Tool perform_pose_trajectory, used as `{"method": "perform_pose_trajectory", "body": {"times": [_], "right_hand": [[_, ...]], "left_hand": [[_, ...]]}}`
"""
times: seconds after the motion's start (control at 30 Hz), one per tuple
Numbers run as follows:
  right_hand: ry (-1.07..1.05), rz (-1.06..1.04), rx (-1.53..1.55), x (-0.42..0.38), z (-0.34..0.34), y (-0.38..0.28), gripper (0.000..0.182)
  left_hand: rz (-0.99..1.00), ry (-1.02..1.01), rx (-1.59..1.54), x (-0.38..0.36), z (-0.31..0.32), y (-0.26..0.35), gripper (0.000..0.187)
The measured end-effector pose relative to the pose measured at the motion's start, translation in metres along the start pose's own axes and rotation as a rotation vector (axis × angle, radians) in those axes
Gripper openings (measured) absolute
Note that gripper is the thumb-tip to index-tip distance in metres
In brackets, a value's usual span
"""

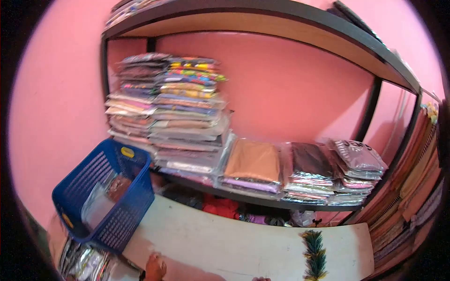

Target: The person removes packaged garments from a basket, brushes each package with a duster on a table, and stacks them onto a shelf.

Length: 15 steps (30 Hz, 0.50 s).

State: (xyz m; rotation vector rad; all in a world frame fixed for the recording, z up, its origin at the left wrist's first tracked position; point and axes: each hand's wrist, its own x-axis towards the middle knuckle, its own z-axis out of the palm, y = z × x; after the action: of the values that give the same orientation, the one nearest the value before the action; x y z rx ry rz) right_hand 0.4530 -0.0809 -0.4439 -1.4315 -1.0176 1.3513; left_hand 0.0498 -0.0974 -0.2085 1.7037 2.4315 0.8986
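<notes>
My left hand [155,267] is at the bottom edge of the head view, by the front of the pale table [206,239]. Its fingers look curled in, and nothing shows in them. Of my right hand [261,279] only a sliver enters at the bottom, so its fingers are hidden. A feathery strip of dark green and yellow [315,255] lies on the right part of the table. To the left of my left hand are shiny plastic-wrapped packets [86,262], below a blue plastic basket [124,225].
Inside the basket are a clear bag [97,208] and a brown item. Behind the table, a dark-framed shelf [262,196] carries tall stacks of plastic-wrapped folded fabrics [187,126] and lower stacks [253,161]. Hanging fabrics [408,187] line the right side.
</notes>
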Motion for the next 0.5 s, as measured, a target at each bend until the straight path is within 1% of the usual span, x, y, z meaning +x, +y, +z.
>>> {"method": "perform_pose_trajectory", "body": {"times": [0.07, 0.13, 0.17, 0.2, 0.27, 0.33, 0.37, 0.4, 0.43, 0.47, 0.5], "right_hand": [[-0.005, -0.375, -0.516, 0.009, 0.016, 0.005, 0.027], [-0.086, -0.381, -0.585, 0.011, 0.040, -0.063, 0.030], [-0.239, -0.488, -0.762, 0.021, 0.045, -0.078, 0.030], [-0.391, -0.600, -0.932, 0.034, 0.055, -0.091, 0.050], [-0.308, -0.606, -1.081, 0.040, 0.092, -0.108, 0.050], [-0.249, -0.527, -1.060, 0.048, 0.128, -0.109, 0.052], [-0.262, -0.519, -1.061, 0.042, 0.145, -0.115, 0.052], [-0.254, -0.587, -0.999, 0.037, 0.162, -0.123, 0.056], [-0.243, -0.656, -0.936, 0.032, 0.176, -0.124, 0.060], [-0.250, -0.653, -0.937, 0.027, 0.187, -0.118, 0.060], [-0.215, -0.643, -1.110, 0.023, 0.199, -0.112, 0.061]], "left_hand": [[0.266, 0.102, -0.016, 0.013, -0.005, -0.039, 0.024], [0.390, 0.147, -0.062, 0.034, -0.040, -0.022, 0.022], [0.493, 0.130, 0.007, 0.045, -0.068, -0.014, 0.023], [0.600, 0.107, 0.075, 0.059, -0.096, -0.010, 0.024], [0.672, 0.233, 0.159, 0.085, -0.142, -0.020, 0.023], [0.601, 0.475, 0.151, 0.114, -0.184, -0.031, 0.021], [0.580, 0.552, 0.152, 0.129, -0.204, -0.036, 0.019], [0.560, 0.633, 0.153, 0.142, -0.221, -0.043, 0.017], [0.512, 0.592, 0.109, 0.158, -0.231, -0.061, 0.016], [0.463, 0.551, 0.065, 0.174, -0.236, -0.085, 0.015], [0.301, 0.442, -0.034, 0.189, -0.239, -0.103, 0.014]]}}
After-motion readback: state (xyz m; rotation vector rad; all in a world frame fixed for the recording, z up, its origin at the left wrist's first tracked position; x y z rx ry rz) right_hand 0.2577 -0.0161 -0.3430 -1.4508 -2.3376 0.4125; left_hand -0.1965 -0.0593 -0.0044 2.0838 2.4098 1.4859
